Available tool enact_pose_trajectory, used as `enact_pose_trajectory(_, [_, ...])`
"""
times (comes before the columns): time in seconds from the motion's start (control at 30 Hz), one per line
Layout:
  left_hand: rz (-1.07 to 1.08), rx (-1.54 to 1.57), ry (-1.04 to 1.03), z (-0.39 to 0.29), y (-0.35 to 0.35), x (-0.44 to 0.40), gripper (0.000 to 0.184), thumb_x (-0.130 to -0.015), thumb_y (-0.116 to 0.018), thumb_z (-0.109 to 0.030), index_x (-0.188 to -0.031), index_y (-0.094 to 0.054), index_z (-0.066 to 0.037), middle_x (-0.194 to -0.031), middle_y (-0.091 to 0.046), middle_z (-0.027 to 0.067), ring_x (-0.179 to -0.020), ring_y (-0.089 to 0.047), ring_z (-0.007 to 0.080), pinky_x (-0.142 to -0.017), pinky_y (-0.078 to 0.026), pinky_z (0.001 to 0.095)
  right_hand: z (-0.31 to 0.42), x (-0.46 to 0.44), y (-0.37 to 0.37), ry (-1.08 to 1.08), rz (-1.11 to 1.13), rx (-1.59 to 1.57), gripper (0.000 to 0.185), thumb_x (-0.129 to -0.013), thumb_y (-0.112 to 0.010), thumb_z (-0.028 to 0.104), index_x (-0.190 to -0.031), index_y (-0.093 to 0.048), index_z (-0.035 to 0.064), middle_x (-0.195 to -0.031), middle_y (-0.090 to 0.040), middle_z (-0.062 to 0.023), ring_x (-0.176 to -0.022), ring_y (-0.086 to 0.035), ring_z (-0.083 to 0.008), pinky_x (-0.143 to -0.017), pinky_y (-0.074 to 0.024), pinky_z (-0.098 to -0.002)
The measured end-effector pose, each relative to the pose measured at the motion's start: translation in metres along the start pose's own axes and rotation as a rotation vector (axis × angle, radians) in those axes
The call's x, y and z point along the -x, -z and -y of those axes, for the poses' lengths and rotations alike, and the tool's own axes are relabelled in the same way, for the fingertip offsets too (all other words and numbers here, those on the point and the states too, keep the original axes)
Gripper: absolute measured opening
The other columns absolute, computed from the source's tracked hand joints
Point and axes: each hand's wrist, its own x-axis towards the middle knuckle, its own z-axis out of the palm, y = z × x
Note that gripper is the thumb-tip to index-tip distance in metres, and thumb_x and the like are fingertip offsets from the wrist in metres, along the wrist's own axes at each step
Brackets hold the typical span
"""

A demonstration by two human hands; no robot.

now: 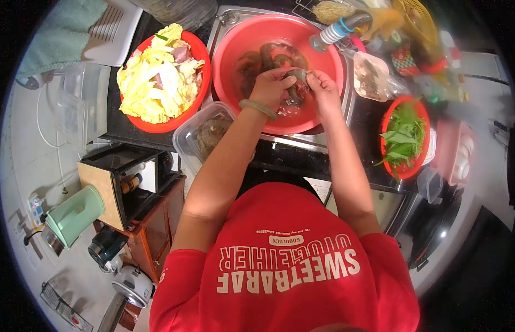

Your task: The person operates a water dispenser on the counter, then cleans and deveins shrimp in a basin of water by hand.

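Over a pink basin set in the sink, my two hands work together on one shrimp. My left hand, with a pale green bangle on its wrist, pinches the shrimp from the left. From the other side, my right hand has thumb and fingers closed on its right end. More dark shrimp lie in the water inside the basin. Below my left forearm, a clear plastic container holds several more grey shrimp.
A red bowl of cabbage leaves stands left of the basin. To the right are a tray of meat in plastic and a red basket of green leaves. The faucet reaches over the basin's far right rim.
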Motion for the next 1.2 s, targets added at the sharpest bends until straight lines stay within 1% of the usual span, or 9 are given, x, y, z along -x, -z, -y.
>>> enact_pose_trajectory(0.07, [-0.025,-0.239,-0.128,-0.004,-0.001,0.001,0.026,-0.088,-0.054,0.000,-0.113,-0.056,0.004,-0.101,-0.063,0.0096,-0.084,-0.063,0.0158,-0.075,-0.054,0.0283,0.005,-0.002,0.001,0.126,0.043,0.412,0.010,-0.090,-0.057,0.009,-0.092,-0.061,-0.0006,-0.085,-0.064,-0.0062,-0.077,-0.060,-0.0107,-0.068,-0.0486,-0.0245])
enact_pose_trajectory(0.1, [-0.026,-0.238,-0.128,-0.008,-0.004,0.003,0.026,-0.088,-0.054,0.000,-0.113,-0.056,0.004,-0.101,-0.063,0.0096,-0.084,-0.063,0.0158,-0.075,-0.054,0.0283,0.007,-0.001,0.001,0.125,0.042,0.413,0.010,-0.090,-0.057,0.009,-0.092,-0.061,-0.0006,-0.085,-0.064,-0.0062,-0.077,-0.060,-0.0107,-0.068,-0.0486,-0.0245])
enact_pose_trajectory(0.17, [-0.055,-0.450,-0.071,-0.019,-0.010,0.009,0.024,-0.088,-0.054,-0.002,-0.111,-0.057,0.005,-0.097,-0.064,0.0088,-0.083,-0.062,0.0149,-0.074,-0.053,0.0281,0.014,0.003,-0.001,0.372,0.036,0.823,0.008,-0.086,-0.060,0.007,-0.086,-0.061,-0.0009,-0.085,-0.065,-0.0073,-0.080,-0.061,-0.0163,-0.073,-0.0481,-0.0293])
enact_pose_trajectory(0.37, [-0.024,-0.527,-0.126,-0.012,-0.001,0.003,0.020,-0.089,-0.054,-0.004,-0.106,-0.060,0.005,-0.093,-0.065,0.0080,-0.079,-0.061,0.0125,-0.070,-0.052,0.0265,0.042,0.012,-0.013,0.790,0.120,1.375,0.011,-0.072,-0.065,0.007,-0.080,-0.061,0.0029,-0.083,-0.063,-0.0099,-0.082,-0.059,-0.0297,-0.079,-0.0444,-0.0391])
enact_pose_trajectory(0.47, [0.013,-0.451,-0.102,-0.011,-0.002,0.004,0.018,-0.090,-0.055,-0.006,-0.103,-0.062,0.004,-0.091,-0.065,0.0075,-0.077,-0.060,0.0116,-0.070,-0.051,0.0261,0.045,0.012,-0.019,0.931,0.117,1.507,0.009,-0.069,-0.066,0.009,-0.076,-0.062,0.0050,-0.079,-0.063,-0.0093,-0.077,-0.058,-0.0285,-0.074,-0.0446,-0.0385])
enact_pose_trajectory(0.9, [0.059,-0.423,-0.029,-0.011,-0.010,0.012,0.019,-0.091,-0.056,-0.012,-0.103,-0.061,0.001,-0.083,-0.063,0.0041,-0.070,-0.059,0.0105,-0.064,-0.050,0.0237,0.021,0.009,-0.010,0.870,-0.105,1.292,0.006,-0.069,-0.064,0.006,-0.074,-0.063,0.0028,-0.079,-0.064,-0.0120,-0.076,-0.059,-0.0303,-0.072,-0.0478,-0.0381])
enact_pose_trajectory(1.0, [0.097,-0.436,-0.123,-0.005,-0.006,0.007,0.019,-0.091,-0.055,-0.014,-0.104,-0.061,0.000,-0.083,-0.063,0.0037,-0.069,-0.059,0.0105,-0.056,-0.052,0.0245,0.009,0.007,-0.002,0.738,-0.187,1.105,0.007,-0.072,-0.064,0.006,-0.078,-0.065,0.0017,-0.078,-0.065,-0.0105,-0.073,-0.062,-0.0247,-0.070,-0.0489,-0.0336])
enact_pose_trajectory(1.07, [0.055,-0.399,-0.041,-0.007,-0.008,0.011,0.019,-0.092,-0.055,-0.015,-0.104,-0.060,-0.001,-0.081,-0.062,0.0029,-0.068,-0.059,0.0098,-0.052,-0.052,0.0229,0.004,0.006,0.001,0.521,-0.227,0.875,0.009,-0.076,-0.064,0.007,-0.082,-0.065,0.0007,-0.074,-0.065,-0.0059,-0.067,-0.060,-0.0139,-0.064,-0.0481,-0.0263])
enact_pose_trajectory(1.2, [0.087,-0.328,0.014,-0.011,-0.011,0.015,0.019,-0.092,-0.054,-0.016,-0.104,-0.060,-0.001,-0.078,-0.061,0.0019,-0.068,-0.059,0.0091,-0.051,-0.052,0.0225,0.004,0.006,0.002,0.394,-0.215,0.739,0.010,-0.078,-0.065,0.007,-0.085,-0.065,-0.0001,-0.072,-0.063,-0.0016,-0.062,-0.055,-0.0057,-0.059,-0.0455,-0.0211])
